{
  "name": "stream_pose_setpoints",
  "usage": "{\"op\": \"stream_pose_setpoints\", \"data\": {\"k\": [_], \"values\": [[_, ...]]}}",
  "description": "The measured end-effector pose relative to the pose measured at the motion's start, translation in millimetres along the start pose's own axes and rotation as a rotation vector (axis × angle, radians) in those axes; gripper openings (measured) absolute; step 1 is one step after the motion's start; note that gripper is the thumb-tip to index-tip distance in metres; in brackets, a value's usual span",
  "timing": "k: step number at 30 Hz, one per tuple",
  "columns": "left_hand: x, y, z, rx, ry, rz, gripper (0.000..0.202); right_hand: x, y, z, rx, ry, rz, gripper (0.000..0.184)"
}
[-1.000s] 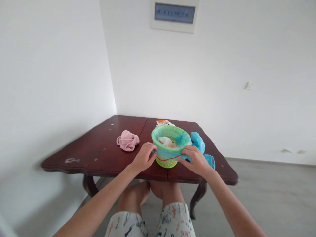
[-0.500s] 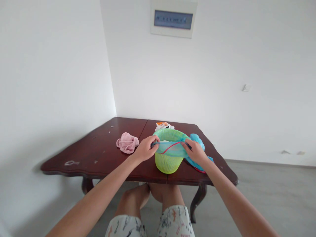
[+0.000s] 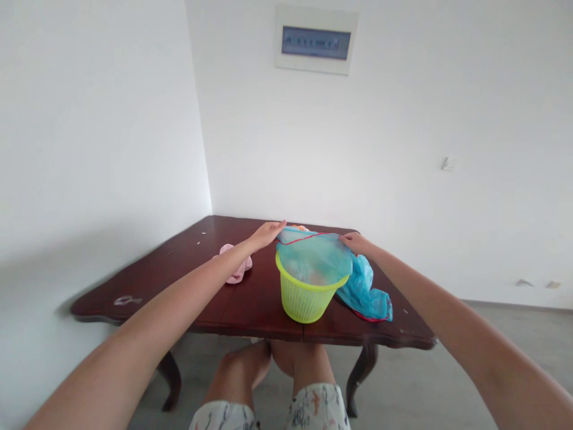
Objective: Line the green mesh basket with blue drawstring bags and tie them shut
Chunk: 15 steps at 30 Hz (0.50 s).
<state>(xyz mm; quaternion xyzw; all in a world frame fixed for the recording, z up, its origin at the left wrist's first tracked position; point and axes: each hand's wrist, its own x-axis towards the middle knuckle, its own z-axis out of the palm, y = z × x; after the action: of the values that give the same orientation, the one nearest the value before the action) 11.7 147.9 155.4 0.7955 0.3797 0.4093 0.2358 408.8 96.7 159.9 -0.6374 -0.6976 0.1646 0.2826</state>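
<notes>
A yellow-green plastic basket [image 3: 305,301] with perforated sides stands upright near the table's front edge. Over its opening stretches a thin blue plastic bag [image 3: 316,260] with a red drawstring along its edge. My left hand [image 3: 268,234] grips the bag's edge at the far left of the basket. On the far right, my right hand [image 3: 356,242] pinches the same edge. The bag hides most of the basket's inside; pale shapes show dimly through it. Another crumpled blue plastic bag [image 3: 364,292], also with a red edge, lies right of the basket.
A pink cloth [image 3: 239,272] lies left of the basket, partly behind my left forearm. Behind the basket, a white and orange item [image 3: 299,227] is mostly hidden. The dark wooden table [image 3: 179,280] meets the white walls at the back left.
Both hands have moved from the basket's near side to its far side, drawing the bag's edge away from me across the opening. The near rim of the basket now shows.
</notes>
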Motion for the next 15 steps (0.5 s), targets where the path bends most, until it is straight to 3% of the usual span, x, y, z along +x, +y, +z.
{"op": "stream_pose_setpoints", "data": {"k": [4,7,11,13,15], "values": [[34.9,12.0,-4.8,0.071,0.039,-0.006,0.079,29.9,-18.0,-12.1,0.06,0.133,0.043,0.042],[33.2,27.3,-16.6,0.126,0.097,0.052,0.07,25.9,-33.0,-18.8,0.102,0.307,-0.06,0.036],[-6.2,45.8,-42.0,0.239,0.053,0.281,0.047,-19.5,-37.6,-21.5,0.21,0.45,-0.292,0.032],[-33.1,51.4,-53.5,0.354,0.005,0.426,0.051,-53.0,-35.4,-21.4,0.28,0.509,-0.465,0.031],[-58.6,55.7,-60.2,0.463,-0.023,0.48,0.062,-88.8,-36.6,-22.1,0.31,0.54,-0.568,0.028]]}}
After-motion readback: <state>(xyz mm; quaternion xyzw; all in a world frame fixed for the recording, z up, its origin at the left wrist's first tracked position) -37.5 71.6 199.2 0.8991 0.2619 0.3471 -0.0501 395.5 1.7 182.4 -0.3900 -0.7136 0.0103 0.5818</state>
